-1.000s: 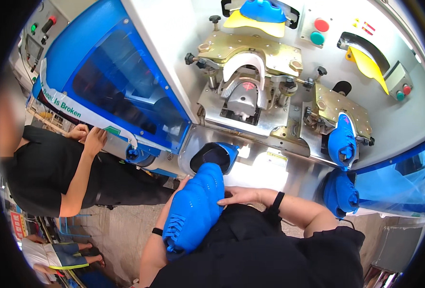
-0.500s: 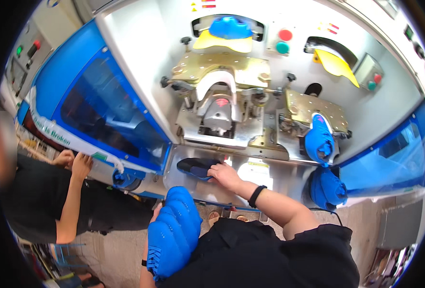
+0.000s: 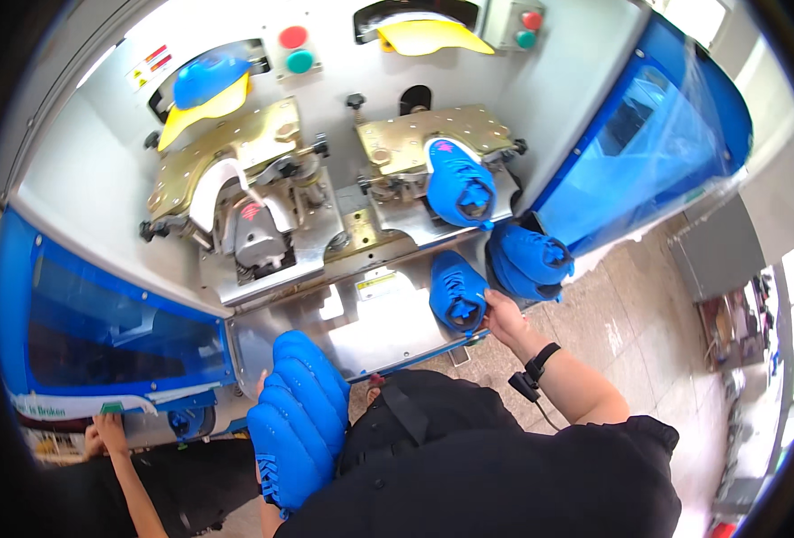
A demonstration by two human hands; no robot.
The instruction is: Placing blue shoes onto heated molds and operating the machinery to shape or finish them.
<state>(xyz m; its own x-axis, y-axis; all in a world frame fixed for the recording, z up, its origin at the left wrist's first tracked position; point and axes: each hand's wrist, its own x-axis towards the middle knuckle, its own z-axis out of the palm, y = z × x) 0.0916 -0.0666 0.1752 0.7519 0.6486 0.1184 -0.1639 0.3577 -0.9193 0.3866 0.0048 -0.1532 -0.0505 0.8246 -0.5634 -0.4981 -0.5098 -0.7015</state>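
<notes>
Against my left side rests a stack of several blue shoe uppers, nested one over another with laces at the bottom. My left hand holds this stack; most of its fingers are hidden behind the uppers. At the right end of the metal tray, a single laced blue shoe upper has its heel pinched by my right hand. Just right of it, more blue shoe uppers sit together by the tray's end. Above, another blue upper is fitted over the right-hand mould of the machine.
The left metal mould has a white collar and no upper. Yellow flaps hang above both stations, with red and green buttons between. Blue windowed side panels flank the metal tray. A co-worker's hands are at far left.
My view has swung right. My right hand has left a dark shoe-shaped piece, now out of sight, and grips a blue upper at the tray's right end. The left-held stack stays put.
</notes>
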